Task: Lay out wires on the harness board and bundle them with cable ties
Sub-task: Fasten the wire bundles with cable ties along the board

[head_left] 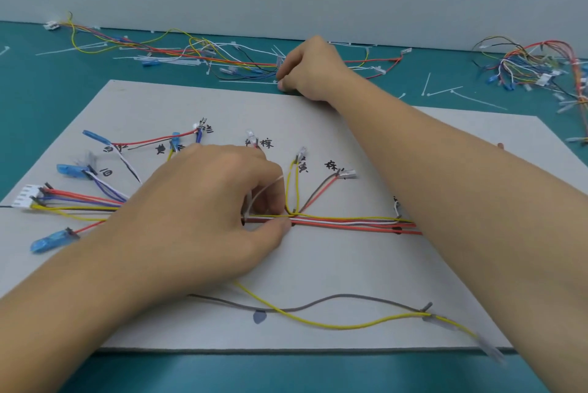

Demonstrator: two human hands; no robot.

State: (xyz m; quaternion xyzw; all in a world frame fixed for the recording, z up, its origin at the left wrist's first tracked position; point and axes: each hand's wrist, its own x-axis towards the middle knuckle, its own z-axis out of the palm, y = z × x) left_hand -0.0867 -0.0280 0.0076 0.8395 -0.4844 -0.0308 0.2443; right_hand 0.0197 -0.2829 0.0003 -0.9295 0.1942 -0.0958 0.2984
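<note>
Left hand (pixel 216 201) pinches the wire bundle (pixel 350 222) on the harness board (pixel 318 265); right hand (pixel 310 73) grips a loose cable tie (pixel 248 81).

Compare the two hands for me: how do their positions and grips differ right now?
The left hand sits mid-board, pinching the wire bundle; the right hand reaches to the far edge of the harness board. The left hand grips laid-out wires; the right hand's fingers curl onto what looks like a loose white cable tie. Both have curled fingers.
</note>
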